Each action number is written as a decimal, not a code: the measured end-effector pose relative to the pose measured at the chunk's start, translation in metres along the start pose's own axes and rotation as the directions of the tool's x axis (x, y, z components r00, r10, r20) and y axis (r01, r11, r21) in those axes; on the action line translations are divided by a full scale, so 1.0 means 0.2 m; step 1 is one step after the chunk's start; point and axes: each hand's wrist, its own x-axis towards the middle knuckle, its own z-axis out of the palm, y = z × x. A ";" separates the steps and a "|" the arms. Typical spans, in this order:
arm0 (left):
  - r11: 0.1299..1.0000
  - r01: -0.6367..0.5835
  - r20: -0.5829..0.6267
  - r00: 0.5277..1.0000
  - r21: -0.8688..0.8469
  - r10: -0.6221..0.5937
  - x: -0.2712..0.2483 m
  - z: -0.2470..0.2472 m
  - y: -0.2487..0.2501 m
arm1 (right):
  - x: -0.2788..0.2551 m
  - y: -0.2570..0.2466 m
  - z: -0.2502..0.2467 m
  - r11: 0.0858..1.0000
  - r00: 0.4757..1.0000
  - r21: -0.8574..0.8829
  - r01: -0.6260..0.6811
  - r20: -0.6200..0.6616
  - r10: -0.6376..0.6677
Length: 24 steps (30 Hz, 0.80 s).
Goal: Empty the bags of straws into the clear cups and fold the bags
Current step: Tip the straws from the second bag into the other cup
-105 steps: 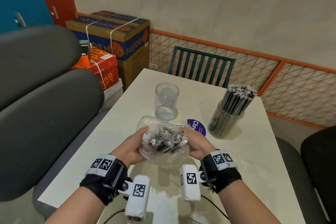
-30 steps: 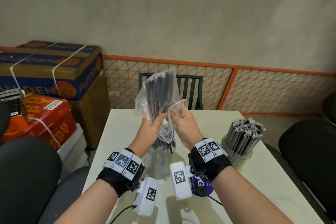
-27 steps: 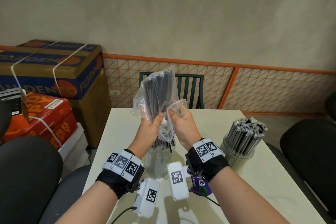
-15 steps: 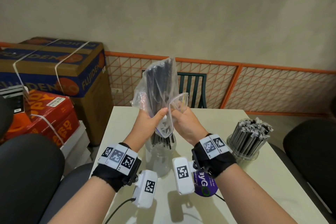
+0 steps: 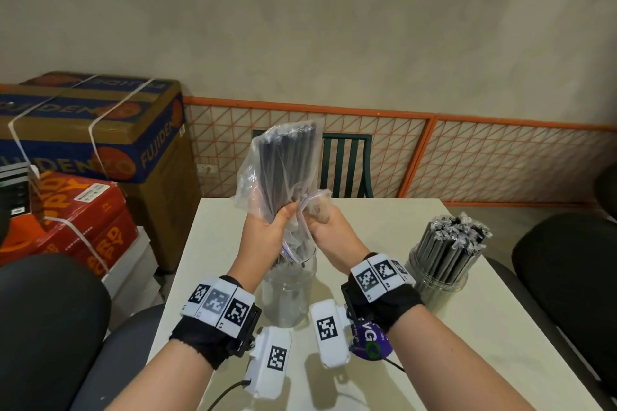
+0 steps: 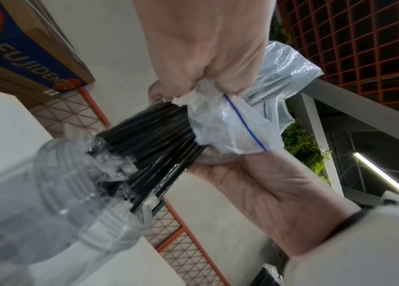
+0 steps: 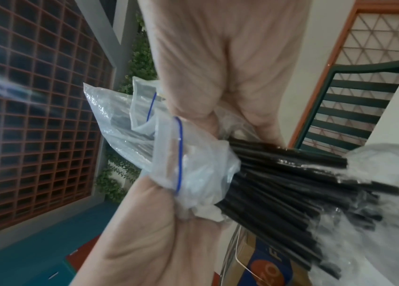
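A clear zip bag (image 5: 280,170) of black straws (image 6: 149,147) is held upside down above the clear cup (image 5: 288,290) on the table. My left hand (image 5: 272,228) grips the bag round the straw bundle. My right hand (image 5: 322,227) pinches the bag's blue-lined mouth edge beside it. Straw ends stick out of the mouth and reach into the cup's rim (image 6: 75,147). In the right wrist view the straws (image 7: 279,183) fan out of the crumpled bag (image 7: 188,164) toward the cup (image 7: 389,183).
A second clear cup (image 5: 444,253) packed with straws stands at the right on the cream table (image 5: 484,344). A purple lid (image 5: 370,340) lies under my right wrist. A green chair (image 5: 347,163) is behind the table, boxes (image 5: 90,130) at the left, and dark seats on both sides.
The bag came up off the table and was turned mouth down over the cup. In the last second the straws have slid a little lower into the cup.
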 end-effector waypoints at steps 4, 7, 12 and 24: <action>0.999 0.014 -0.009 1.000 -0.048 -0.014 -0.03 0.01 -0.06 | -0.03 0.05 0.01 1.000 0.999 0.021 -0.017 -0.051 0.018; 0.998 0.039 0.017 0.999 -0.051 -0.038 -0.05 0.04 -0.09 | -0.05 0.09 -0.02 0.999 0.998 0.017 -0.033 -0.048 0.034; 0.996 0.090 0.089 0.992 0.027 -0.092 -0.09 0.05 -0.14 | -0.10 0.13 -0.04 0.998 0.998 0.005 -0.068 -0.017 0.069; 0.961 0.143 0.375 0.899 0.239 -0.227 -0.05 -0.19 0.05 | -0.18 0.04 -0.21 0.916 0.989 -0.402 0.003 -0.135 -0.063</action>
